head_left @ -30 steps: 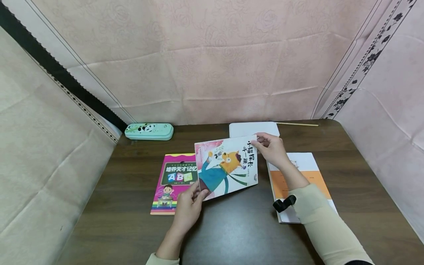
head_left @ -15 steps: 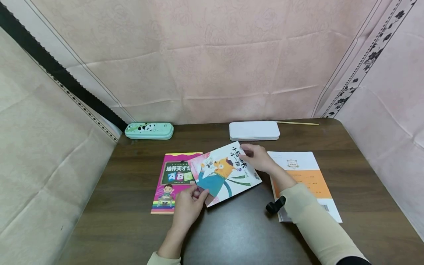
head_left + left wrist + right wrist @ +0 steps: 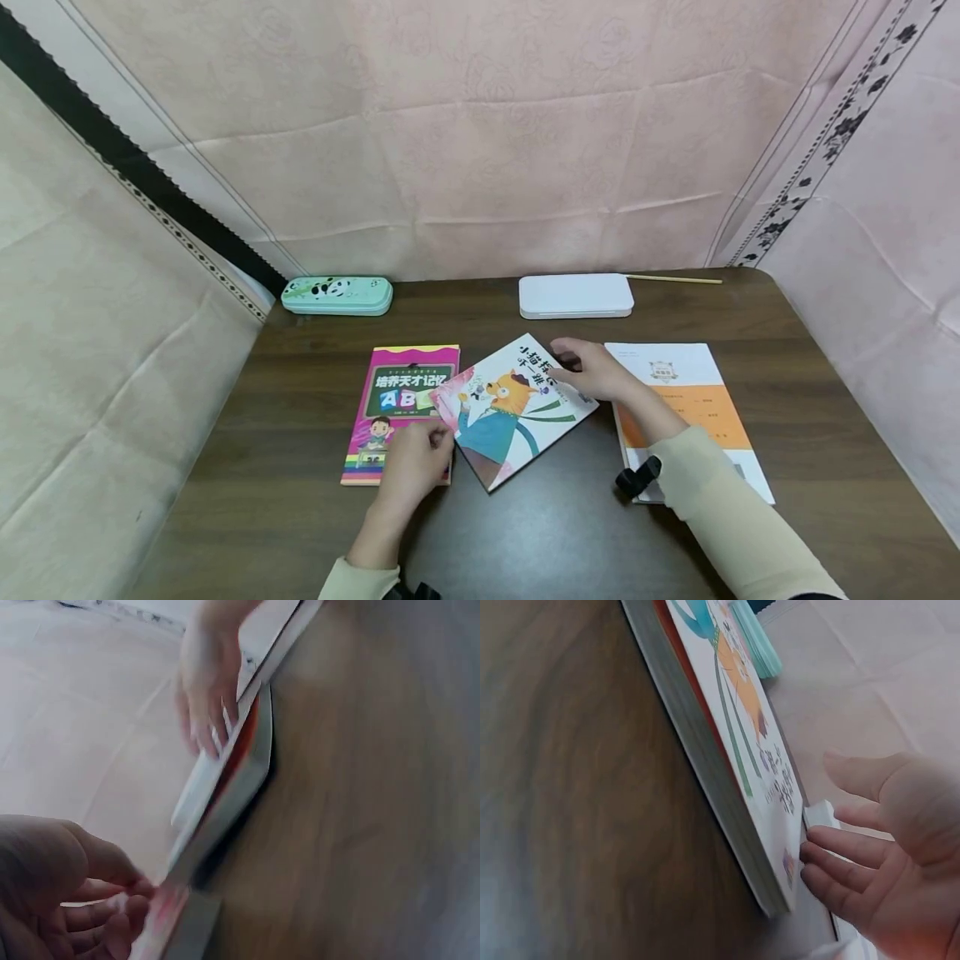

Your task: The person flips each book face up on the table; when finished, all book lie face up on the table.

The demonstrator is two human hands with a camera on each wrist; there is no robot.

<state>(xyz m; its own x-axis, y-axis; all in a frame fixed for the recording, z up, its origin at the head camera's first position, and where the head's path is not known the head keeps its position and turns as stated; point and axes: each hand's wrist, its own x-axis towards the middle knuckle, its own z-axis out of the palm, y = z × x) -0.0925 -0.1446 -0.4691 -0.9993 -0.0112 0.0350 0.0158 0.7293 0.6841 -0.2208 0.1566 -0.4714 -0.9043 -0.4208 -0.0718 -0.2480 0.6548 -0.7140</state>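
A picture book (image 3: 517, 408) with an orange cat on its white cover sits turned at an angle, its left corner over a magenta book (image 3: 412, 375). My left hand (image 3: 412, 467) is curled at its left edge. In the left wrist view, thumb and index fingertips (image 3: 142, 889) meet by the blurred pink corner; whether they pinch it cannot be told. My right hand (image 3: 588, 367) is beside the picture book's upper right edge, its thumb apart from the fingers. In the right wrist view the fingers (image 3: 847, 855) are stretched out beside the book, with nothing held.
At the back left is a mint-green panda case (image 3: 337, 297). A white flat case (image 3: 576, 297) lies at the back, with a thin stick (image 3: 675, 279) beside it. An orange-and-white book (image 3: 675, 367) lies partly under the right forearm. Patterned cloth hangs behind the wooden table (image 3: 547, 542).
The picture book has turned clockwise and come lower, uncovering the white case and more of the magenta book. My left thumb has left its cover; my right hand has let go of it.
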